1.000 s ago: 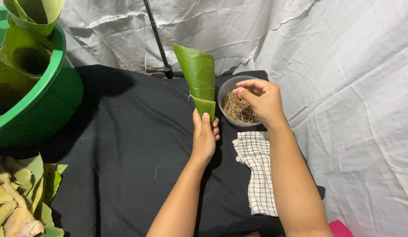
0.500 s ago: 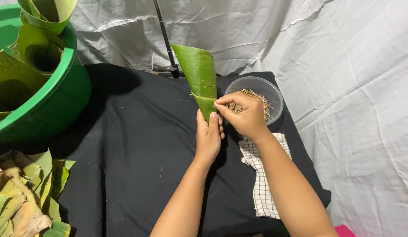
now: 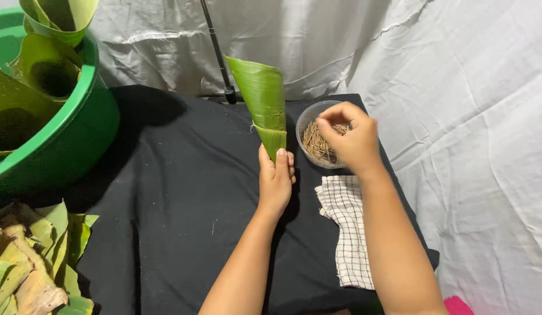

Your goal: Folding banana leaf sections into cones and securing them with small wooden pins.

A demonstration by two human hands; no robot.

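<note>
Nearest: pile of loose green and yellowed leaf pieces [image 3: 32,262] at lower left; white checked cloth [image 3: 348,227] lying flat on black table covering [image 3: 166,192], beneath right forearm.

Mid-field: left hand [image 3: 275,181] raised off the cloth, wrist straight, fingers closed round the narrow lower tip of a rolled green banana-leaf cone [image 3: 264,105]. Cone held upright, wide mouth uppermost, slightly tilted left. Thin stick pinned across its seam.

Just right of cone: right hand [image 3: 348,137] hovering over clear round plastic bowl of thin brown sticks [image 3: 319,143], fingertips pinched together; contents of pinch cannot be told.

Far left: large green plastic basin [image 3: 78,134] holding further leaf cones [image 3: 58,17]. Behind: black stand pole [image 3: 218,55] against white sheet backdrop [image 3: 457,87].
</note>
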